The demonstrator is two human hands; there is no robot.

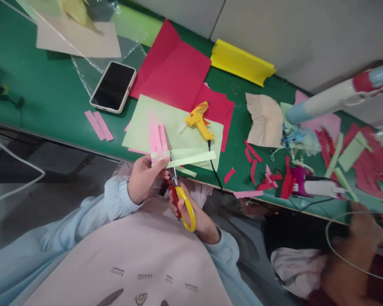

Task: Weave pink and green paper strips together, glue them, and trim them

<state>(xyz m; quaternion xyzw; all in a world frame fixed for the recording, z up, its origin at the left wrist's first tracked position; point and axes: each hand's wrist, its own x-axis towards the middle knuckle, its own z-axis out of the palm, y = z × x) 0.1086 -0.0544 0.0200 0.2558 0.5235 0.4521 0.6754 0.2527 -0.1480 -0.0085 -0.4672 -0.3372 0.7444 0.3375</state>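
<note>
My left hand (144,177) pinches a small woven bundle of pink and pale green paper strips (161,144) at the table's near edge. A long pale green strip (191,160) sticks out to the right of it. My right hand (194,214) grips scissors (180,193) with red and yellow handles, and their blades point up at the green strip beside my left fingers. Under the strips lies a pale green sheet (172,127) on the green table (51,97).
A yellow glue gun (199,120) with a black cord lies on the green sheet. Red sheets (175,72), a phone (113,86), loose pink strips (98,125), folded yellow paper (241,61) and red scraps lie around. Another person's hand (367,231) holds a wire loop at right.
</note>
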